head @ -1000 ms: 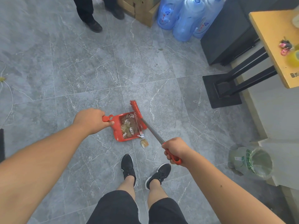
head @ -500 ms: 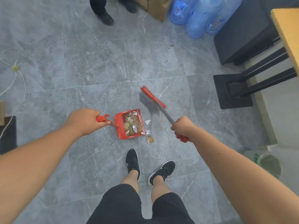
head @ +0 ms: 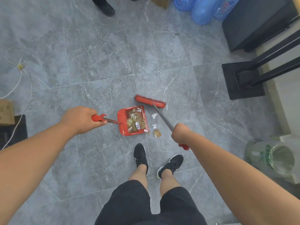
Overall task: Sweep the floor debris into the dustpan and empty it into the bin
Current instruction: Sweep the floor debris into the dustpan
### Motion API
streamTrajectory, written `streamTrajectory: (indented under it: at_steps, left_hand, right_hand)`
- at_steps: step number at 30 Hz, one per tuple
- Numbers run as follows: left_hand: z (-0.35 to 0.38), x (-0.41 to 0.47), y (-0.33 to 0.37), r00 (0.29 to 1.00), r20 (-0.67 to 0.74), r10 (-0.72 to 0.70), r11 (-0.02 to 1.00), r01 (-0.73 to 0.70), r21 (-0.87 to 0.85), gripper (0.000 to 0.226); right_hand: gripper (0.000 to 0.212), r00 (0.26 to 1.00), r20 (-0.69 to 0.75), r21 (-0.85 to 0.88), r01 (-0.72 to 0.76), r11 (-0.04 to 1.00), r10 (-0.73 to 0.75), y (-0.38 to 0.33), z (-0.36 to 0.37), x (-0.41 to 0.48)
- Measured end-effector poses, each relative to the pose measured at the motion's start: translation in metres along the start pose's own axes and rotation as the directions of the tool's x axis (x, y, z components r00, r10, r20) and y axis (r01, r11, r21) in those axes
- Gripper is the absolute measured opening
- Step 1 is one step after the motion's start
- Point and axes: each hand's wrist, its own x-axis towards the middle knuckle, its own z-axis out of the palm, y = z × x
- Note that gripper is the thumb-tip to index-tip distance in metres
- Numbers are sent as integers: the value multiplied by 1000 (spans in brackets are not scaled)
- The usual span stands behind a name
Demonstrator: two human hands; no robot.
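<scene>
A red dustpan (head: 123, 125) rests on the grey tiled floor, filled with brown and white debris (head: 135, 121). My left hand (head: 81, 119) grips its red handle. My right hand (head: 181, 133) holds the metal shaft of a red broom (head: 150, 101), whose head sits on the floor just beyond the pan's far right corner. Loose scraps lie right of the pan's mouth: white paper bits (head: 154, 115) and a small brown packet (head: 157, 133). The bin (head: 274, 158), lined with a clear bag, stands at the lower right.
My two black shoes (head: 140, 155) stand just behind the pan. Another person's black shoe (head: 106, 8) is at the top. Blue water jugs (head: 201, 10), a black cabinet (head: 253, 21) and a black table base (head: 241, 80) line the right. A white cord (head: 24, 78) and box (head: 6, 111) lie left.
The broom head has lifted out of the pan and swung away to the far right, then turned crosswise. The dustpan stays in place. My view shifted right and closer.
</scene>
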Motion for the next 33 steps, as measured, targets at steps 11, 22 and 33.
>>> streamTrajectory:
  at_steps: [11, 22, 33]
  left_hand:
    - [-5, 4, -7, 995, 96, -41, 999, 42, -14, 63]
    - [-12, -7, 20, 995, 75, -62, 995, 56, 81, 44]
    - [-6, -42, 53, 999, 47, -27, 999, 26, 29, 32]
  right_hand:
    - [8, 996, 51, 54, -79, 995, 76, 39, 20, -29]
    - [17, 993, 70, 162, -106, 981, 95, 73, 20, -46]
    - [16, 1000, -7, 272, -13, 962, 15, 105, -10, -60]
